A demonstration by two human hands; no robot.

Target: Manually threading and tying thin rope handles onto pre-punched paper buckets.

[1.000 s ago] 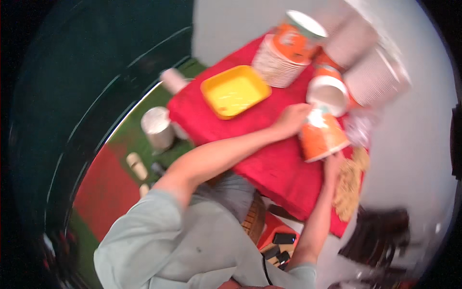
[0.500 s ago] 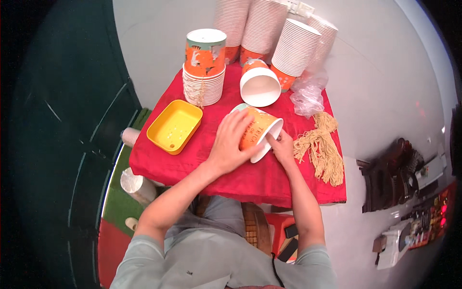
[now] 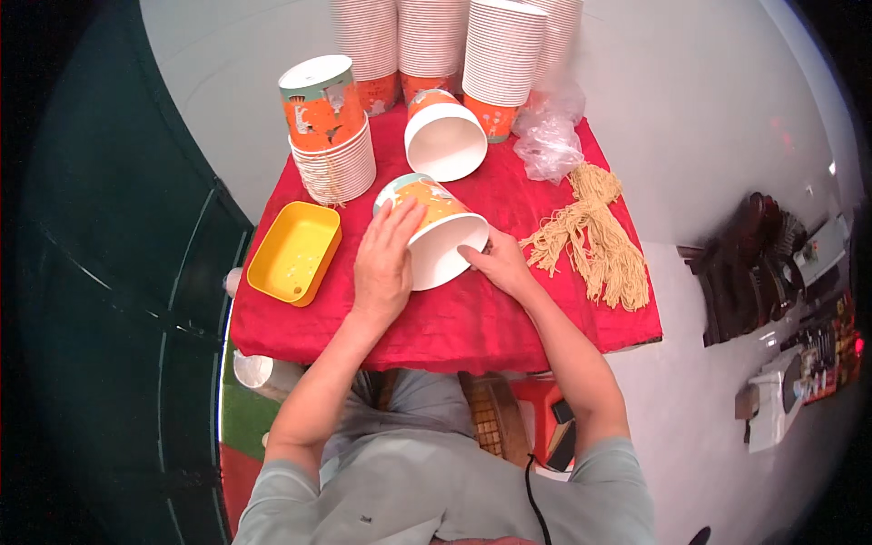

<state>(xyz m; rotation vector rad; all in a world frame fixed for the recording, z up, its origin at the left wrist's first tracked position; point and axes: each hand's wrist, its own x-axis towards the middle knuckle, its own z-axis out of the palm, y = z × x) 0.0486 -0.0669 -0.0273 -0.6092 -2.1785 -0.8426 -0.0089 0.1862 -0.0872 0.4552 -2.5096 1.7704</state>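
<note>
A paper bucket [image 3: 445,254] with an orange and green printed side and a white inside lies tilted at the middle of the table, its mouth toward me. My right hand [image 3: 500,262] pinches its rim at the right, thumb inside and fingers behind the wall. Against its left side rests my left hand [image 3: 386,259], fingers stretched out along the printed wall. Just behind lies another paper bucket [image 3: 447,145] on its side, mouth toward me. To the right is a bundle of tan strings [image 3: 604,245].
A yellow tray [image 3: 295,250] with small bits in it sits at the left of the red-covered table [image 3: 436,345]. Behind it stands a stack of buckets [image 3: 331,154] with strings hanging on it. Tall bucket stacks [image 3: 504,54] line the back, near a crumpled clear plastic bag [image 3: 549,150].
The held bucket has turned so that its mouth faces me more. My left hand has shifted from across its top to its left side. The whole view has swung a little.
</note>
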